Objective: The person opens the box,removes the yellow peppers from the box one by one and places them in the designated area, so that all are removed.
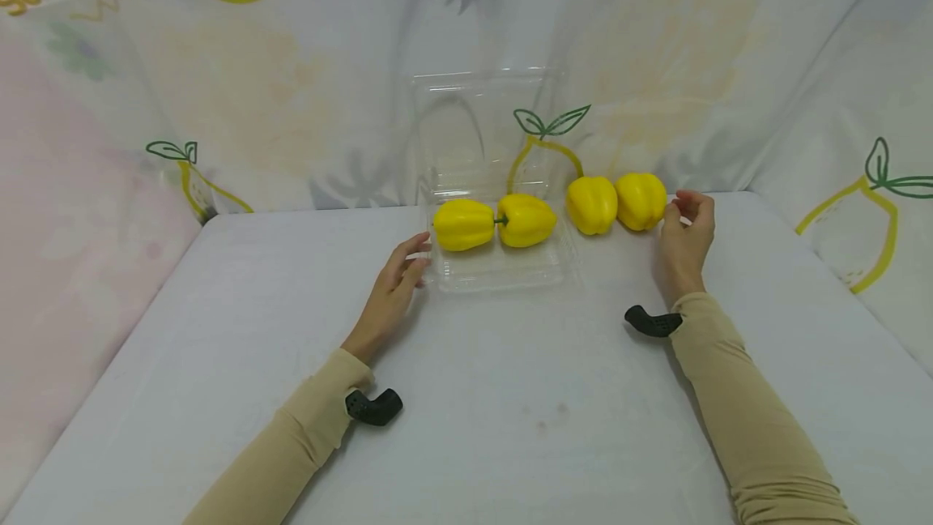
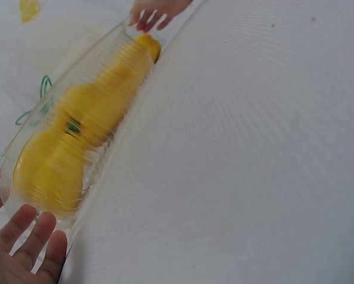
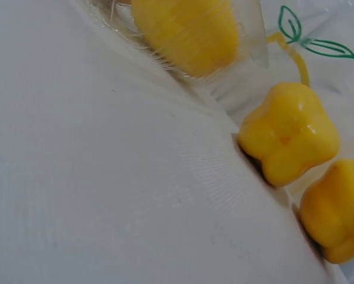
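Observation:
Two yellow bell peppers lie stem to stem inside a clear plastic clamshell container, whose lid stands raised against the back cloth. At the container's left side is my left hand, its fingertips right at the rim; the left wrist view has its slightly bent, spread fingers by the container's end. Two more yellow bell peppers rest side by side to the right of the container. My right hand is beside the outer pepper, fingers loosely bent; the right wrist view leaves this hand out.
A white cloth covers the table. Behind it hangs a printed curtain with lemon drawings, close behind the container and peppers. Each sleeved wrist carries a black curved piece.

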Motion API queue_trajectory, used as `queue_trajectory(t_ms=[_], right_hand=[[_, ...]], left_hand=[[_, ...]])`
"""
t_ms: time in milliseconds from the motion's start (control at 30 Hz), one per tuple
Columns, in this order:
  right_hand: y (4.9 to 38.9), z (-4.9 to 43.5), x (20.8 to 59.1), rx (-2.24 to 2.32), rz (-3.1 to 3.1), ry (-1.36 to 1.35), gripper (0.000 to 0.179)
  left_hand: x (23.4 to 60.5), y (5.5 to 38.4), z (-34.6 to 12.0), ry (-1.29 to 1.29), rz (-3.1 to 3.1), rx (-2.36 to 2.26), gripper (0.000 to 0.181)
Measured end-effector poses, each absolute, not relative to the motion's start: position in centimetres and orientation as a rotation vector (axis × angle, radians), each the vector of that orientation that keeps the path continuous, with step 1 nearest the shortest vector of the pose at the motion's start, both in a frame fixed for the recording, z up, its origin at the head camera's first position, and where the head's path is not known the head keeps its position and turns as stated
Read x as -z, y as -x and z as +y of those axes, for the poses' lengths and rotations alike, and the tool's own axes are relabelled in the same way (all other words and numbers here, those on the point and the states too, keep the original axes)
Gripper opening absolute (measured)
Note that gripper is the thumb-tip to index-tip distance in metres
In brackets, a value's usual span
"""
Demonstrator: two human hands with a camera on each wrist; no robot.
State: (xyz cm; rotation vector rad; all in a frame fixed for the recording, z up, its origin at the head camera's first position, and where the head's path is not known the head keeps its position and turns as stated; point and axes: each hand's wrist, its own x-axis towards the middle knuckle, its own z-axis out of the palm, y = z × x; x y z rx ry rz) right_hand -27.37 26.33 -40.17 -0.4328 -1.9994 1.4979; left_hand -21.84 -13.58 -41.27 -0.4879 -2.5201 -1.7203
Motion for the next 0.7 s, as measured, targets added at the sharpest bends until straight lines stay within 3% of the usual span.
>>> queue_trajectory(t_ms=[700], right_hand=[[27.3,25.2,39.3,-1.479,-1.981,0.316,0.026]], left_hand=[[39.8,21.1,-13.4,0.489,-2.503,1.800,0.043]])
